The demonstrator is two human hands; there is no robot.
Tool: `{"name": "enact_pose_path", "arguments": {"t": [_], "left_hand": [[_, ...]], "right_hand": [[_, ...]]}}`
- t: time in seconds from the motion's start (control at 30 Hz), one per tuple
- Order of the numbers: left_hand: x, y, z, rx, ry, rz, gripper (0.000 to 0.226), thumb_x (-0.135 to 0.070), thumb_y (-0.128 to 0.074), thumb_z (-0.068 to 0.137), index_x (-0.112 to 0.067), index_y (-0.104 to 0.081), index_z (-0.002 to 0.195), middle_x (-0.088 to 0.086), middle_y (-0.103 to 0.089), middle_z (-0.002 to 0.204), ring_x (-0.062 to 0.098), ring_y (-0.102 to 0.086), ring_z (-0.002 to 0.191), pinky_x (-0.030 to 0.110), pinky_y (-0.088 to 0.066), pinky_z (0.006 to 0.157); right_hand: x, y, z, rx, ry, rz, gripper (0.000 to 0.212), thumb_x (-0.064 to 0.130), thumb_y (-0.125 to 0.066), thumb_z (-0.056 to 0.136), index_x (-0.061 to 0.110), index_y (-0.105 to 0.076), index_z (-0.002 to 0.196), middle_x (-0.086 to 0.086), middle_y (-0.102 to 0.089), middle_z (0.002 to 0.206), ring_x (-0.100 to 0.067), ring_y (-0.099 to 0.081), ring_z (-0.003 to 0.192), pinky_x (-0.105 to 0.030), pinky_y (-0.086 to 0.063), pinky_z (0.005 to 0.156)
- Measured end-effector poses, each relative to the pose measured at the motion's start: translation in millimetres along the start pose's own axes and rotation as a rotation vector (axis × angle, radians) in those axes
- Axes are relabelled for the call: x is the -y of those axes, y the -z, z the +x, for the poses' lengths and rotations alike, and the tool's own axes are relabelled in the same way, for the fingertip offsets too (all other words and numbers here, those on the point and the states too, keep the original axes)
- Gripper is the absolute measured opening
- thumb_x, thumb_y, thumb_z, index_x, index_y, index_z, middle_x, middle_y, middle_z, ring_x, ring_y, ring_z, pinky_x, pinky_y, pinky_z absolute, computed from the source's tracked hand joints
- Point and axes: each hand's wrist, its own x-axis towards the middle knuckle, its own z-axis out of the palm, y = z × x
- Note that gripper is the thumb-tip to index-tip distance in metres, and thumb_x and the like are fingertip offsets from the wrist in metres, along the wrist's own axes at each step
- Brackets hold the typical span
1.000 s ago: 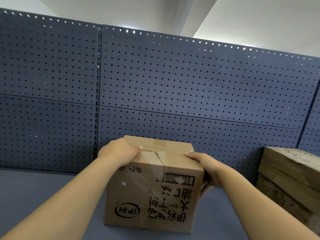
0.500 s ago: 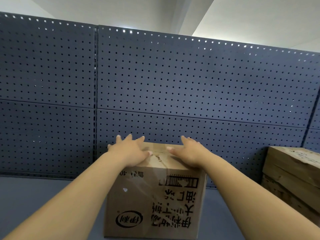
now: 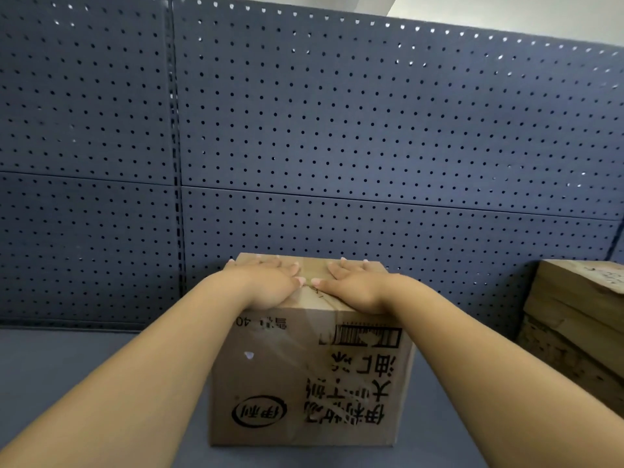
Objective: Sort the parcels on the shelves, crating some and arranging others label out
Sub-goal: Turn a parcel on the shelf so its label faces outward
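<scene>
While our left hand (image 3: 270, 285) and right hand (image 3: 354, 287) press flat, fingers (image 3: 287, 265) straight and gripping nothing, the cardboard box (image 3: 304, 376) sits lower centre on the shelf (image 3: 67, 366), printed face toward us.

Two hands are in sight: the left hand (image 3: 266, 285) and the right hand (image 3: 354, 287). Two cardboard parcels: a printed parcel (image 3: 304, 383) and a plain parcel (image 3: 574, 315), cut off at the edge. One shelf (image 3: 67, 366), with four pegboard panels (image 3: 337, 113) behind it.
</scene>
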Motion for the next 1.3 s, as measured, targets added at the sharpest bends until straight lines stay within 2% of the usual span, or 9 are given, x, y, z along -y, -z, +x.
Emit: {"name": "enact_pose_path", "arguments": {"t": [0.17, 0.43, 0.53, 0.63, 0.77, 0.9, 0.97, 1.1, 1.3], "left_hand": [[0.5, 0.8, -1.3, -0.039, -0.013, 0.007, 0.054, -0.054, -0.010, 0.098, -0.042, -0.009, 0.151, -0.006, 0.000, 0.162, 0.026, 0.001, 0.149, 0.059, 0.001, 0.115], [0.9, 0.0, 2.3, -0.035, -0.036, 0.051, 0.054, -0.052, -0.011, 0.099, -0.038, -0.011, 0.151, -0.004, -0.005, 0.162, 0.028, -0.003, 0.148, 0.061, -0.004, 0.112], [1.0, -0.7, 2.2, -0.057, -0.041, 0.081, 0.055, -0.051, -0.013, 0.099, -0.036, -0.012, 0.152, -0.003, -0.007, 0.162, 0.028, -0.007, 0.148, 0.062, -0.008, 0.112], [-0.3, -2.0, -4.5, -0.132, -0.021, -0.008, 0.053, -0.053, -0.019, 0.099, -0.038, -0.025, 0.149, -0.005, -0.020, 0.160, 0.025, -0.019, 0.146, 0.057, -0.014, 0.114], [0.5, -4.1, -21.0, -0.359, 0.061, -0.249, 0.041, -0.056, -0.038, 0.093, -0.034, -0.060, 0.120, -0.005, -0.062, 0.122, 0.020, -0.058, 0.107, 0.037, -0.050, 0.086], [0.7, -12.1, -34.5, -0.802, 0.063, -0.331, 0.037, -0.049, -0.041, 0.094, -0.023, -0.066, 0.087, -0.004, -0.067, 0.089, 0.017, -0.060, 0.077, 0.028, -0.046, 0.059], [2.2, -20.0, -39.5, -0.985, -0.014, -0.278, 0.042, -0.049, -0.040, 0.093, -0.019, -0.067, 0.083, -0.004, -0.066, 0.084, 0.019, -0.059, 0.073, 0.029, -0.043, 0.058], [13.1, -39.9, -46.4, -1.081, -0.102, -0.291, 0.056, -0.058, -0.037, 0.085, -0.015, -0.067, 0.104, 0.001, -0.066, 0.105, 0.026, -0.061, 0.092, 0.035, -0.048, 0.072], [20.0, -76.2, -65.8, -0.941, -0.012, -0.769, 0.082, -0.048, -0.063, 0.084, -0.019, -0.021, 0.148, 0.003, -0.029, 0.148, 0.017, -0.038, 0.130, 0.029, -0.039, 0.086]], "right_hand": [[-1.1, -0.7, 9.1, -0.018, 0.019, 0.022, 0.106, 0.090, -0.005, 0.061, 0.037, -0.008, 0.153, 0.005, -0.003, 0.164, -0.024, 0.003, 0.151, -0.057, -0.003, 0.117], [-2.4, -2.1, 7.5, -0.014, 0.027, 0.032, 0.089, 0.081, -0.013, 0.080, 0.032, -0.009, 0.155, 0.002, -0.003, 0.163, -0.025, 0.004, 0.151, -0.052, -0.001, 0.120], [-3.2, -2.5, 4.9, -0.037, 0.010, 0.033, 0.103, 0.089, -0.008, 0.064, 0.038, -0.011, 0.153, 0.005, -0.005, 0.163, -0.024, 0.001, 0.151, -0.057, -0.006, 0.117], [-1.2, -2.0, -4.4, -0.082, -0.014, 0.083, 0.088, 0.085, -0.016, 0.074, 0.042, -0.020, 0.151, 0.007, -0.013, 0.162, -0.029, -0.008, 0.150, -0.058, -0.013, 0.116], [5.7, 2.2, -26.0, -0.241, -0.040, 0.208, 0.075, 0.079, -0.036, 0.080, 0.033, -0.047, 0.138, 0.004, -0.052, 0.141, -0.026, -0.047, 0.128, -0.049, -0.040, 0.103], [9.3, 4.3, -47.4, -0.529, -0.068, 0.317, 0.050, 0.064, -0.043, 0.089, 0.025, -0.068, 0.109, 0.005, -0.068, 0.109, -0.018, -0.060, 0.097, -0.034, -0.052, 0.079], [9.0, 1.1, -56.1, -0.673, -0.058, 0.272, 0.054, 0.065, -0.040, 0.090, 0.023, -0.069, 0.111, 0.006, -0.068, 0.111, -0.016, -0.060, 0.101, -0.034, -0.051, 0.078], [-2.8, -17.5, -68.1, -0.826, -0.027, 0.219, 0.068, 0.073, -0.036, 0.086, 0.024, -0.060, 0.127, 0.004, -0.058, 0.131, -0.019, -0.050, 0.123, -0.043, -0.043, 0.099], [-23.9, -59.3, -90.7, -0.817, -0.042, 0.450, 0.096, 0.069, -0.053, 0.081, 0.024, -0.011, 0.154, 0.000, -0.028, 0.154, -0.019, -0.032, 0.139, -0.041, -0.041, 0.103]]}}
